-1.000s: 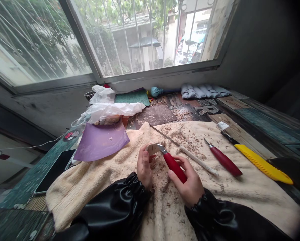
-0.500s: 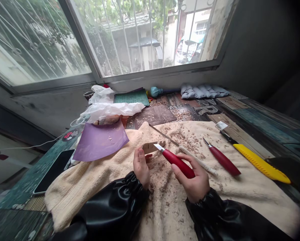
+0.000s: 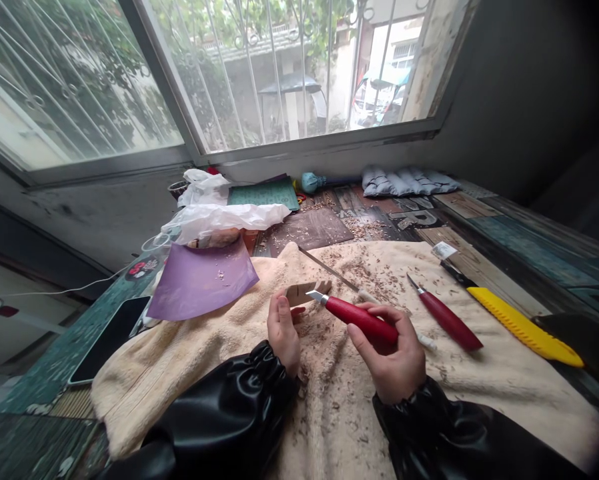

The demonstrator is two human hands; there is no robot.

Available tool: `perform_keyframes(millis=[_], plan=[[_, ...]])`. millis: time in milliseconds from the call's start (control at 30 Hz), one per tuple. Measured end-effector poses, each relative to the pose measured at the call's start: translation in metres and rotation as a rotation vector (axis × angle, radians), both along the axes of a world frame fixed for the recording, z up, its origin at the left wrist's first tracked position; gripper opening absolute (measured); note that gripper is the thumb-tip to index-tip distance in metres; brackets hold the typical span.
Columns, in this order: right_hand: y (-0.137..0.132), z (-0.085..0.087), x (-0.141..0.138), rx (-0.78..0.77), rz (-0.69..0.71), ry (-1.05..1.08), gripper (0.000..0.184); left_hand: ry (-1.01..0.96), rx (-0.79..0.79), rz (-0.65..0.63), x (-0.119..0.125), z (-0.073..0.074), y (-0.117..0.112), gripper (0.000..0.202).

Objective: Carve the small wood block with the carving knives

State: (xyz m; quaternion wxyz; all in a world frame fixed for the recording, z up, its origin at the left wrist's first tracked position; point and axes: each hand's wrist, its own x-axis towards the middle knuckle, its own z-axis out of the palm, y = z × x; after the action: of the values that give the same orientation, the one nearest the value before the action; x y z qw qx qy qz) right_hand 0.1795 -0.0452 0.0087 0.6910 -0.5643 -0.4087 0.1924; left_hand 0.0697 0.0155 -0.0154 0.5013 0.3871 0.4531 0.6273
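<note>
My left hand (image 3: 283, 330) is closed on a small pale wooden piece (image 3: 304, 291), holding it just above a cream towel (image 3: 189, 353). My right hand (image 3: 392, 357) grips a red-handled carving knife (image 3: 357, 317). The knife's short blade tip rests against the wooden piece's right edge. Both forearms wear shiny black sleeves. Wood shavings lie scattered over the towel around my hands.
A second red-handled knife (image 3: 447, 319), a yellow-handled saw (image 3: 522, 325) and a thin white-handled file (image 3: 404, 330) lie on the towel to the right. A purple sheet (image 3: 199, 280), white plastic bag (image 3: 224, 219), green cutting mat (image 3: 264, 195) and phone (image 3: 109, 337) sit left.
The right hand drew back to the right and flattened the knife, then brought the blade tip against the wooden piece again. The left hand lowered slightly and turned the piece.
</note>
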Motion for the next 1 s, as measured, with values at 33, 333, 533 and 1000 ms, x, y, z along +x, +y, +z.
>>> perform_keyframes(millis=[33, 333, 533, 1000], plan=[[-0.0003, 0.0, -0.0004, 0.003, 0.003, 0.001, 0.024, 0.004, 0.001, -0.001, 0.0, 0.0001, -0.0002, 0.037], [-0.0003, 0.0013, 0.0001, 0.004, 0.026, 0.016, 0.025, 0.007, 0.029, -0.02, -0.0008, 0.001, -0.0002, 0.036], [-0.0009, 0.0005, -0.0002, 0.002, 0.039, 0.001, 0.026, 0.0, 0.007, -0.018, -0.0006, 0.0023, -0.0005, 0.039], [0.0036, -0.0018, 0.0038, 0.013, 0.007, 0.13, 0.037, -0.014, 0.016, -0.08, -0.0016, 0.0069, -0.0038, 0.034]])
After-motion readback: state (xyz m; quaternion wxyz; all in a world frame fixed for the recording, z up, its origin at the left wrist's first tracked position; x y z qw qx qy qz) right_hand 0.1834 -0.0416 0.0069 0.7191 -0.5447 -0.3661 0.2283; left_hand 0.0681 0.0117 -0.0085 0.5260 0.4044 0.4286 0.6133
